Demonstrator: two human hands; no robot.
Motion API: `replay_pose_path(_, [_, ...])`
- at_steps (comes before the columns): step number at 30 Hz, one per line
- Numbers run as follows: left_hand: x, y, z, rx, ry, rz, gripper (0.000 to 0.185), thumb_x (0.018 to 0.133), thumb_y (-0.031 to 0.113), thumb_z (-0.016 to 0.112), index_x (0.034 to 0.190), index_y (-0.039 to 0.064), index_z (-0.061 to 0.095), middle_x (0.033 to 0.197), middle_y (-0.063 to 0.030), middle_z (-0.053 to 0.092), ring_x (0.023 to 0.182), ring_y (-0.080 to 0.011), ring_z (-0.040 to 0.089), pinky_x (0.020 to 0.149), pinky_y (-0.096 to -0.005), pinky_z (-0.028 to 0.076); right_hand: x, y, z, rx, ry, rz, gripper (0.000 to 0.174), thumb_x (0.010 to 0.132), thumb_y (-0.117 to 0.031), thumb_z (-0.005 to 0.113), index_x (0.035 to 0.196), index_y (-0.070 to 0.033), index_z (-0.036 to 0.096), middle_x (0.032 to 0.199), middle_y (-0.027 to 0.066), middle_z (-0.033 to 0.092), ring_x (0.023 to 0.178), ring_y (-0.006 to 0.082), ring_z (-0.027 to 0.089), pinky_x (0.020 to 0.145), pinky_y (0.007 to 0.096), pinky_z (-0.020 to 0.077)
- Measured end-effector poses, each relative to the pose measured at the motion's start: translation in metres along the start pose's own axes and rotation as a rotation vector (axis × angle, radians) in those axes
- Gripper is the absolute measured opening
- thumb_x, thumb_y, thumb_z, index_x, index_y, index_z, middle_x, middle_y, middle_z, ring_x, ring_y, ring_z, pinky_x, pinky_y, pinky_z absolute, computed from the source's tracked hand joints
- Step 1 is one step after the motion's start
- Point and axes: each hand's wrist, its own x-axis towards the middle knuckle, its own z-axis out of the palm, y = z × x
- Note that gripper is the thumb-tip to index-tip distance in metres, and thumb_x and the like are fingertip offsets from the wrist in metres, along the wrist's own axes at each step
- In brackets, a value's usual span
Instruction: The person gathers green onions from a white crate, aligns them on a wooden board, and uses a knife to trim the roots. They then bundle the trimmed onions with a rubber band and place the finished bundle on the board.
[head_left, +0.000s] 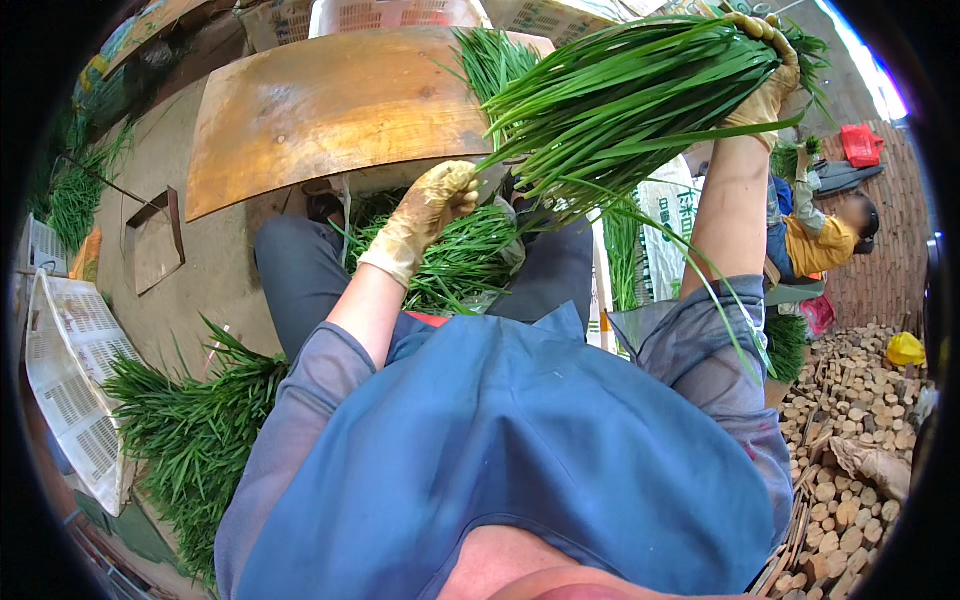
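Note:
A large bunch of long flat green leaves, apparently garlic chives (630, 112), is held up at the right, its tips towards the left. Around its stem end closes my right hand (769, 82), in a stained, pale yellowish glove. My left hand (442, 202), gloved alike, has its fingers curled at the bunch's left tips and seems to pinch one leaf end. Below it, between my knees, lies a pile of loose green leaves (457, 259), partly in clear plastic. A few long leaves hang from the bunch over my right forearm.
A wooden board (337, 112) lies ahead, with more chives (495, 67) at its right end. Left are a heap of greens (202, 427), white plastic crates (82, 390) and a metal frame (154, 240). Right are a printed sack (671, 225), a seated person (817, 240) and stacked cut logs (847, 517).

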Motion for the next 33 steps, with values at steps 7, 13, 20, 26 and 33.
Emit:
replay_pose_path(7, [-0.038,-0.027,-0.102,1.480,0.250,-0.416,0.026,0.081,0.028,0.067,0.080,0.002,0.065,0.076,-0.0161,0.064,0.074,-0.0249,0.062,0.074,-0.0355,0.050,0.007,-0.001,-0.007,-0.020,-0.045,-0.102,0.046,0.080,-0.043,0.067,0.113,-0.014,0.055,0.104,0.0049,0.053,0.100,0.0213,0.052,0.094,0.0429,0.0480])
replay_pose_path(13, [-0.031,-0.031,-0.103,1.712,0.486,-0.427,0.020,0.081,0.017,0.059,0.094,0.004,0.068,0.101,-0.0227,0.066,0.096,-0.0382,0.064,0.082,-0.0438,0.051,0.018,0.000,-0.012,-0.030,0.053,-0.106,0.042,0.083,-0.045,0.065,0.108,-0.013,0.054,0.095,0.0061,0.057,0.089,0.0232,0.056,0.085,0.0416,0.0517])
replay_pose_path(20, [-0.030,-0.001,-0.034,0.635,0.111,-0.289,0.075,0.079,0.042,0.072,0.141,0.015,0.039,0.140,-0.0141,0.044,0.123,-0.0287,0.048,0.093,-0.0400,0.043,0.009,0.027,-0.003,-0.215,0.197,-0.050,0.034,0.081,-0.038,0.062,0.099,-0.010,0.054,0.087,0.0068,0.056,0.080,0.0235,0.054,0.076,0.0400,0.0492])
replay_pose_path(26, [-0.012,0.012,0.041,0.161,-0.287,-0.148,0.087,0.082,0.053,0.067,0.149,0.019,0.023,0.145,-0.0066,0.039,0.116,-0.0225,0.055,0.079,-0.0264,0.049,0.035,0.052,-0.021,-0.298,0.424,0.138,0.027,0.079,-0.031,0.060,0.091,-0.009,0.054,0.080,0.0074,0.054,0.072,0.0238,0.053,0.069,0.0385,0.0471])
replay_pose_path(33, [0.022,0.008,0.078,-0.161,-0.007,-0.057,0.035,0.086,0.030,0.069,0.116,0.013,0.060,0.103,-0.0034,0.068,0.087,-0.0171,0.065,0.047,-0.0197,0.045,0.066,0.078,-0.051,-0.284,0.598,0.321,0.019,0.077,-0.024,0.058,0.083,-0.006,0.054,0.072,0.0081,0.053,0.062,0.0241,0.051,0.060,0.0369,0.0446])
